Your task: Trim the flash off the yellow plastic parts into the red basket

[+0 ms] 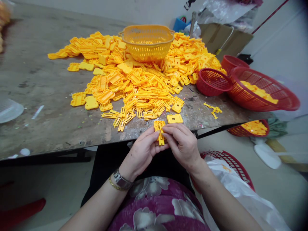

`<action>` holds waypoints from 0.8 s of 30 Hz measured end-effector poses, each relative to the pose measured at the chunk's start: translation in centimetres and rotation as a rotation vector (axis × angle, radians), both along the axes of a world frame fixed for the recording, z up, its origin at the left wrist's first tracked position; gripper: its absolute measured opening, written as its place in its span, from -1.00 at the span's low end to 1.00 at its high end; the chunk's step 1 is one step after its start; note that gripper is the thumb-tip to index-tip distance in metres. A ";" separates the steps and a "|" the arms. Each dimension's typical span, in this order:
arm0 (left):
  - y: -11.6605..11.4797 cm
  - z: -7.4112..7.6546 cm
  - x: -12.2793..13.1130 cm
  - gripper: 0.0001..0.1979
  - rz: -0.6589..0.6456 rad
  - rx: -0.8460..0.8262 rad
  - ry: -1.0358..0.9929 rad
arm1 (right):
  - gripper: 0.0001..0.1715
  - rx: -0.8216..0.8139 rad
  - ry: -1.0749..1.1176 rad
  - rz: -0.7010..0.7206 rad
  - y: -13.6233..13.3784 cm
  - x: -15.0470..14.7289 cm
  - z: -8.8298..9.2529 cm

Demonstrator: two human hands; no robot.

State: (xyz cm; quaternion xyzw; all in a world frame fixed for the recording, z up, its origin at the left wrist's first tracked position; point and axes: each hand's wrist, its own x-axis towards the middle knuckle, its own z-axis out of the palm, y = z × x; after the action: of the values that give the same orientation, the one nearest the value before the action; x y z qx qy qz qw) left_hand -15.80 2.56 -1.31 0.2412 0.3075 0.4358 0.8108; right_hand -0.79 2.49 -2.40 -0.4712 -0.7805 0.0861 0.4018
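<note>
A yellow plastic piece [159,127] with a slotted narrow part lying along it is held upright at the table's front edge. My left hand [146,149] has its thumb and fingers round the left side and underside of this piece. From the right, my right hand [182,142] pinches at the narrow part with thumb and forefinger. Just beyond my fingers lies a flat yellow plate [175,118] with a small square hole. Behind it spreads a pile of slotted yellow strips [146,99], which runs into larger yellow pieces [106,81].
A yellow basket [148,48] sits on the heap. Red baskets [214,81] stand at the table's right, one large with yellow pieces. Below are another filled red basket [255,128] and a white plastic bag [231,189]. A clear dish [9,110] lies far left.
</note>
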 end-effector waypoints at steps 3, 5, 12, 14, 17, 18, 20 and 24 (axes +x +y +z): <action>0.0 0.1 0.0 -0.82 0.008 -0.025 0.000 | -0.83 0.013 0.029 -0.006 0.0 0.1 -0.1; 0.0 0.2 0.1 -0.83 0.010 -0.036 0.003 | -0.83 0.030 0.034 -0.014 -0.1 0.2 -0.1; 0.0 0.3 0.1 -0.83 0.011 -0.045 0.004 | -0.86 0.109 -0.027 -0.042 0.1 0.2 0.2; -0.1 0.3 0.1 -0.84 0.011 -0.046 0.003 | -0.87 0.130 -0.054 -0.037 0.2 0.2 0.2; -0.1 0.3 0.0 -0.85 0.012 -0.043 0.006 | -0.86 0.167 -0.098 -0.017 0.3 0.4 0.3; 0.0 0.2 0.0 -0.85 0.011 -0.042 0.006 | -0.86 0.179 -0.112 -0.010 0.4 0.5 0.4; 0.0 0.2 0.0 -0.85 0.005 -0.035 0.003 | -0.84 0.198 -0.132 0.004 0.5 0.8 0.4; -0.1 0.1 0.0 -0.82 -0.005 -0.030 -0.003 | -0.82 0.209 -0.169 0.028 0.7 1.4 0.6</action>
State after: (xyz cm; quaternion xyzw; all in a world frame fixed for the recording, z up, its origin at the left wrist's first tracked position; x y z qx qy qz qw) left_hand -15.77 2.48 -1.20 0.2294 0.3122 0.4295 0.8157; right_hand 0.64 3.19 -1.80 -0.4213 -0.8229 -0.0299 0.3800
